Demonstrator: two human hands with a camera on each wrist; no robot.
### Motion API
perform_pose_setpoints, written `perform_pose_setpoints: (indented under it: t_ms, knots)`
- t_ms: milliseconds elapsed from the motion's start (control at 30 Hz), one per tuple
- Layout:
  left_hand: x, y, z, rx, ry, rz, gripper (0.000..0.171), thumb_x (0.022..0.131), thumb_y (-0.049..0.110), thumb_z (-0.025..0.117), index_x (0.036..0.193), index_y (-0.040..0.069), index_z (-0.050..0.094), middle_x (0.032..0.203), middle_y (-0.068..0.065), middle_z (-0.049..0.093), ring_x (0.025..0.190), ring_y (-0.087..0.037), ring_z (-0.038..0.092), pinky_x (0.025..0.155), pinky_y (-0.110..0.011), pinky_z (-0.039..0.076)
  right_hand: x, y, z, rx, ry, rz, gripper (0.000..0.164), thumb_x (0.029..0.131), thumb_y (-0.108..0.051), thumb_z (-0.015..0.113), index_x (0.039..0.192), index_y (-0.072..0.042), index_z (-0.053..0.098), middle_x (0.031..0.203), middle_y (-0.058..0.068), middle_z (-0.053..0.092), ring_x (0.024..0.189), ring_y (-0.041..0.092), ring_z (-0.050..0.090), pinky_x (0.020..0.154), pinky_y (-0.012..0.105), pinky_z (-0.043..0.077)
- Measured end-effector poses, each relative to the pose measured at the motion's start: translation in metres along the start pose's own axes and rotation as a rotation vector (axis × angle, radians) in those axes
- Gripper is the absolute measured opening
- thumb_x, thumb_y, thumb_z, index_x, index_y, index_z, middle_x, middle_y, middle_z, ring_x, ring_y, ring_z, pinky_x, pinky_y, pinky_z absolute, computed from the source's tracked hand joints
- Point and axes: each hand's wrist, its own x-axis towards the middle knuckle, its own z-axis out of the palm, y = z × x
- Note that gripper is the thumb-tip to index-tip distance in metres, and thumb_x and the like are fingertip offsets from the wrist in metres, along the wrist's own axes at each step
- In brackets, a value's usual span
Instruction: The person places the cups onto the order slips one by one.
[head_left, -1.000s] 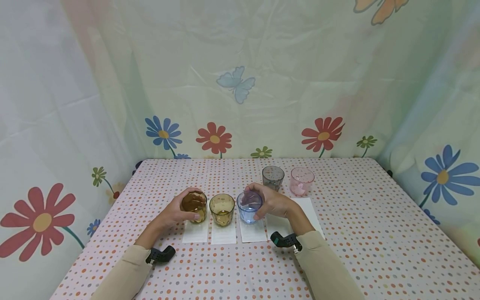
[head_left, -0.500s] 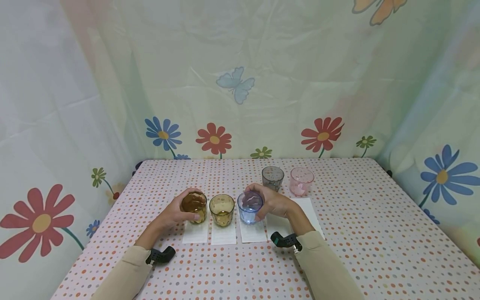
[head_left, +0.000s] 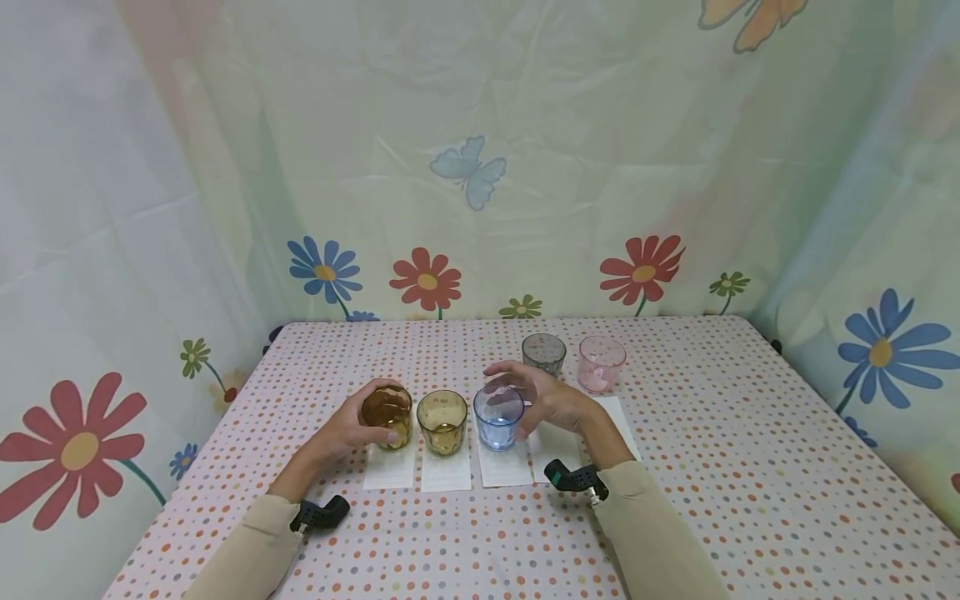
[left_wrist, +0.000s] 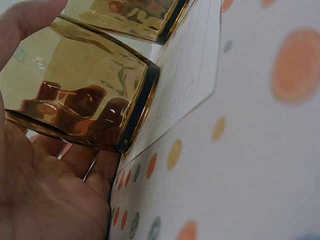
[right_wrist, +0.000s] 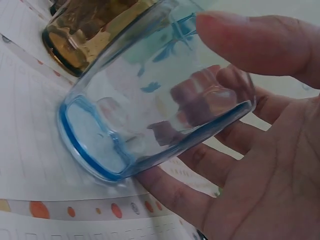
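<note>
In the head view my left hand (head_left: 348,423) holds a dark amber glass tumbler (head_left: 396,408) upright on a paper strip. In the left wrist view, the thumb lies near the rim of the amber tumbler (left_wrist: 100,75) and the fingers are behind it. Right of it stands a lighter yellow glass tumbler (head_left: 442,423). My right hand (head_left: 555,406) is spread loosely around a clear blue glass tumbler (head_left: 495,421), which also stands upright. The right wrist view shows a gap between palm and blue tumbler (right_wrist: 125,115), with the thumb by its rim.
A grey glass tumbler (head_left: 543,350) and a pink one (head_left: 602,367) stand behind my right hand. Paper strips (head_left: 446,475) lie side by side under the front tumblers. The table (head_left: 480,542) has a dotted cover, and a printed curtain (head_left: 480,100) hangs around it.
My right hand's fingers have loosened and straightened around the blue tumbler, and the hand has shifted slightly right. The left hand keeps its hold on the amber tumbler.
</note>
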Motion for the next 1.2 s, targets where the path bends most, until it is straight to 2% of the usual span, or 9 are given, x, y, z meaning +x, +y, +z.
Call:
perform_pose_setpoints:
  t_ms: [133, 267, 467, 733, 967, 1200]
  knots:
    - [-0.001, 0.0, 0.0, 0.006, 0.007, -0.02, 0.074, 0.087, 0.007, 0.076, 0.149, -0.002, 0.036, 0.138, -0.028, 0.053, 0.126, -0.034, 0.056, 0.101, -0.031, 0.051, -0.002, -0.005, -0.003, -0.012, -0.012, -0.003, 0.1, 0.061, 0.017, 0.073, 0.151, 0.005, 0.032, 0.151, 0.033, 0.038, 0.138, 0.051, 0.041, 0.105, 0.062, 0.042]
    - [0.0, -0.003, -0.001, 0.005, -0.003, -0.005, 0.074, 0.087, 0.004, 0.075, 0.148, -0.007, 0.034, 0.137, -0.028, 0.054, 0.126, -0.033, 0.057, 0.102, -0.032, 0.05, -0.006, -0.011, -0.007, -0.055, -0.02, -0.009, 0.092, 0.069, 0.011, 0.073, 0.152, 0.002, 0.034, 0.154, 0.031, 0.037, 0.141, 0.049, 0.039, 0.11, 0.062, 0.038]
    - [0.001, -0.004, -0.002, 0.001, 0.004, -0.003, 0.074, 0.086, 0.006, 0.076, 0.148, -0.005, 0.036, 0.136, -0.025, 0.055, 0.125, -0.027, 0.058, 0.102, -0.03, 0.05, -0.012, -0.021, -0.013, -0.124, -0.019, -0.027, 0.079, 0.081, 0.003, 0.064, 0.153, 0.002, 0.032, 0.155, 0.03, 0.035, 0.141, 0.052, 0.036, 0.111, 0.064, 0.036]
    - [0.0, -0.004, -0.001, 0.007, 0.006, -0.005, 0.075, 0.086, 0.007, 0.076, 0.148, -0.004, 0.037, 0.137, -0.024, 0.055, 0.125, -0.027, 0.058, 0.1, -0.029, 0.051, -0.019, -0.033, -0.015, -0.149, 0.063, -0.023, 0.076, 0.085, -0.004, 0.066, 0.153, 0.006, 0.032, 0.153, 0.03, 0.038, 0.14, 0.057, 0.034, 0.111, 0.064, 0.036]
    - [0.0, -0.004, -0.001, 0.018, 0.008, -0.01, 0.074, 0.086, 0.007, 0.076, 0.148, -0.003, 0.037, 0.137, -0.025, 0.055, 0.124, -0.028, 0.058, 0.1, -0.03, 0.051, -0.024, -0.041, -0.016, -0.176, 0.123, -0.016, 0.071, 0.085, -0.008, 0.069, 0.15, -0.002, 0.04, 0.151, 0.025, 0.043, 0.137, 0.055, 0.04, 0.107, 0.059, 0.044]
    - [0.0, -0.004, -0.001, 0.017, 0.002, -0.001, 0.072, 0.087, 0.006, 0.075, 0.148, -0.002, 0.038, 0.137, -0.026, 0.055, 0.124, -0.028, 0.059, 0.1, -0.029, 0.051, -0.029, -0.046, -0.018, -0.179, 0.185, -0.017, 0.069, 0.086, -0.008, 0.069, 0.15, -0.003, 0.042, 0.15, 0.024, 0.045, 0.134, 0.051, 0.047, 0.103, 0.052, 0.049]
